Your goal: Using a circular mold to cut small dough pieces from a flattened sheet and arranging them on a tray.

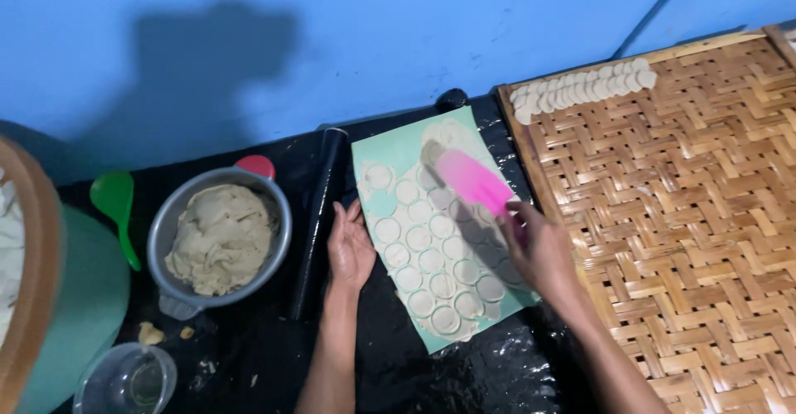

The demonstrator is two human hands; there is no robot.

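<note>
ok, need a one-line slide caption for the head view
Right hand holds a pink scraper over dough rounds on a green mat; left hand rests at its edge.

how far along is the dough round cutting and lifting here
Done: a row of rounds lies on the woven tray. In hand: the right hand works a pink spatula over the cut sheet; the left hand steadies it. Left: many cut rounds, plus dough in the bowl.

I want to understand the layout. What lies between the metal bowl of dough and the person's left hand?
In the head view, a black rolling pin lies between the metal bowl of dough and the left hand, on the black table.
</note>
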